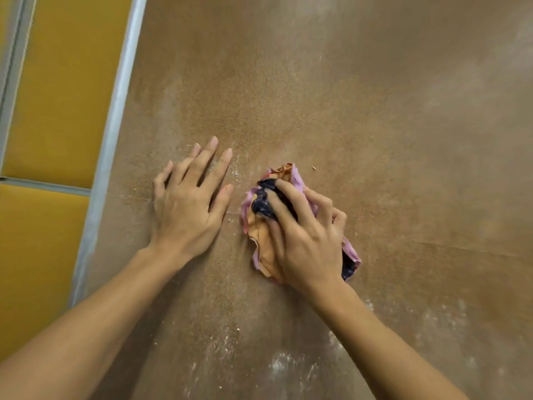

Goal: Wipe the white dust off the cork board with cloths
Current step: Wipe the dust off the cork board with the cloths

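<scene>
A brown cork board (360,116) fills most of the view. White dust (284,363) lies in patches near the bottom and in faint smears along the left side and top right. My right hand (305,235) grips a crumpled cloth (261,226), pink, orange and dark blue, and presses it onto the board at the centre. My left hand (187,203) rests flat on the board just left of the cloth, fingers straight and spread.
A grey metal frame (115,116) runs along the board's left edge. Beyond it are yellow panels (63,82) split by a grey bar. Small crumbs (313,168) lie on the board near the cloth.
</scene>
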Demonstrator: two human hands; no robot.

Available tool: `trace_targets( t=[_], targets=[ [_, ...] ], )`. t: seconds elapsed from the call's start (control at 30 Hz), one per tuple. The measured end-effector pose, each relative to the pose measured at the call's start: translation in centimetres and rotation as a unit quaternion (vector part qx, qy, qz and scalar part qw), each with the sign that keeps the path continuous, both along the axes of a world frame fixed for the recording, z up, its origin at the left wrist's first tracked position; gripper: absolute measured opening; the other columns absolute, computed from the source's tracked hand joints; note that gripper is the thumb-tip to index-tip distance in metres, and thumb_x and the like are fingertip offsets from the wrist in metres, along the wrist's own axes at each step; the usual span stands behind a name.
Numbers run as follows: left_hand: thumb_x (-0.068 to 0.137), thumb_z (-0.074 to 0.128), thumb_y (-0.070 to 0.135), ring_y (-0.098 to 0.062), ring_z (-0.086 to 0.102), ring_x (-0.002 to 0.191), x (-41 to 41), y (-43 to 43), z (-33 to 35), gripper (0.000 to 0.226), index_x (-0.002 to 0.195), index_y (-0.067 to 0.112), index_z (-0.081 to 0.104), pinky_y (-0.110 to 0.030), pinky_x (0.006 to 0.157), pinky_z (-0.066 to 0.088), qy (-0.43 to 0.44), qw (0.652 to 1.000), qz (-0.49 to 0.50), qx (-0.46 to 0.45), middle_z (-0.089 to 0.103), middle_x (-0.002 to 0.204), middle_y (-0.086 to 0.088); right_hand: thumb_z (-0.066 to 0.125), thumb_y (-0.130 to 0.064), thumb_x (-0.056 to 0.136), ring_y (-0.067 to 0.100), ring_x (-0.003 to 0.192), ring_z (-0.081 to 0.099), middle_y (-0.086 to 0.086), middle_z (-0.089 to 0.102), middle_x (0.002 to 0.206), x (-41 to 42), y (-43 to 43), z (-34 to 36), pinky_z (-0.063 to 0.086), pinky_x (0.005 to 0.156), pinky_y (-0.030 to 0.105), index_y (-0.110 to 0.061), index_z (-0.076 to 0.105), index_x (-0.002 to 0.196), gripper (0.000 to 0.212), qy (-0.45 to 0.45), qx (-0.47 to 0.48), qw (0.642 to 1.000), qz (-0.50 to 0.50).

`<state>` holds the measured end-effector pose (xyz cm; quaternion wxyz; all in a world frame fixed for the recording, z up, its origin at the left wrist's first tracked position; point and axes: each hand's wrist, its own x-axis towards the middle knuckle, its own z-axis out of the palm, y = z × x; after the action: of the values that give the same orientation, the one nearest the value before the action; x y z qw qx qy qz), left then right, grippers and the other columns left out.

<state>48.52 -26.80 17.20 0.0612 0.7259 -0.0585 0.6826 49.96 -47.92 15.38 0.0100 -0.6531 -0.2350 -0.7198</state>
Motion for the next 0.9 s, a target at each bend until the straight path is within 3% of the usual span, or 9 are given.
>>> trace_targets(
  t=[0.07, 0.2, 0.4, 0.6, 0.67, 0.8, 0.9],
  targets=[
    [0.104, 0.037, 0.048, -0.017, 0.031, 0.151, -0.5, 1.4, 0.2, 0.056, 0.158, 0.034, 0.035, -0.045, 0.114, 0.025, 0.001, 0.999, 0.013, 0.044, 0.027, 0.167, 0.008, 0.058, -0.038, 0.099, 0.023, 0.121, 0.042, -0.014, 0.052, 0.147, -0.1, -0.6, 2.2, 0.034, 0.084, 0.041, -0.033, 0.063, 0.134, 0.036, 0.01, 0.03, 1.0, -0.001],
    [0.104, 0.033, 0.053, -0.014, 0.027, 0.152, -0.7, 3.0, 0.3, 0.059, 0.16, 0.036, 0.028, -0.043, 0.113, 0.025, 0.027, 0.994, 0.036, 0.097, 0.02, 0.169, 0.011, 0.048, -0.04, 0.1, 0.023, 0.121, 0.034, -0.012, 0.047, 0.148, -0.4, 4.2, 6.2, 0.031, 0.086, 0.041, -0.034, 0.059, 0.137, 0.039, 0.065, 0.234, 0.97, 0.009],
    [0.104, 0.036, 0.05, -0.016, 0.033, 0.15, -1.0, 2.3, 0.3, 0.056, 0.158, 0.033, 0.035, -0.044, 0.11, 0.027, 0.019, 0.997, 0.001, 0.077, 0.027, 0.167, 0.007, 0.055, -0.036, 0.1, 0.022, 0.12, 0.042, -0.009, 0.055, 0.147, -1.5, 4.6, -1.2, 0.035, 0.085, 0.041, -0.027, 0.064, 0.136, 0.038, 0.025, 0.068, 0.997, -0.013],
    [0.103, 0.037, 0.051, -0.015, 0.031, 0.149, -2.0, 2.7, 0.8, 0.057, 0.157, 0.034, 0.036, -0.044, 0.109, 0.025, 0.047, 0.994, -0.031, 0.096, 0.026, 0.167, 0.011, 0.043, -0.038, 0.103, 0.027, 0.125, 0.033, -0.011, 0.04, 0.153, -1.4, -0.1, 5.3, 0.033, 0.092, 0.043, -0.03, 0.054, 0.143, 0.042, 0.094, 0.244, 0.965, -0.028],
    [0.103, 0.035, 0.046, -0.015, 0.031, 0.149, -2.0, 2.5, 1.0, 0.054, 0.156, 0.035, 0.038, -0.044, 0.109, 0.026, 0.06, 0.993, -0.06, 0.081, 0.026, 0.167, 0.013, 0.042, -0.041, 0.103, 0.026, 0.126, 0.033, -0.009, 0.039, 0.156, -1.6, 1.8, 4.3, 0.034, 0.092, 0.044, -0.03, 0.052, 0.145, 0.045, 0.089, 0.193, 0.977, -0.03],
    [0.103, 0.039, 0.025, -0.015, 0.036, 0.147, -2.4, 3.0, 1.0, 0.051, 0.153, 0.029, 0.044, -0.043, 0.105, 0.032, 0.028, 0.991, -0.118, 0.065, 0.035, 0.163, 0.01, 0.044, -0.042, 0.101, 0.026, 0.126, 0.04, -0.007, 0.046, 0.155, -2.1, 3.4, -0.9, 0.036, 0.089, 0.043, -0.026, 0.056, 0.143, 0.047, 0.05, -0.018, 0.998, -0.043],
    [0.101, 0.041, 0.014, -0.017, 0.035, 0.149, -3.0, 4.6, 0.5, 0.051, 0.15, 0.023, 0.049, -0.043, 0.109, 0.032, 0.001, 0.99, -0.132, 0.05, 0.04, 0.161, 0.007, 0.042, -0.041, 0.101, 0.024, 0.125, 0.038, -0.009, 0.047, 0.153, -2.0, 3.4, 3.0, 0.036, 0.089, 0.043, -0.028, 0.057, 0.142, 0.046, 0.055, 0.054, 0.997, -0.025]
  ],
)
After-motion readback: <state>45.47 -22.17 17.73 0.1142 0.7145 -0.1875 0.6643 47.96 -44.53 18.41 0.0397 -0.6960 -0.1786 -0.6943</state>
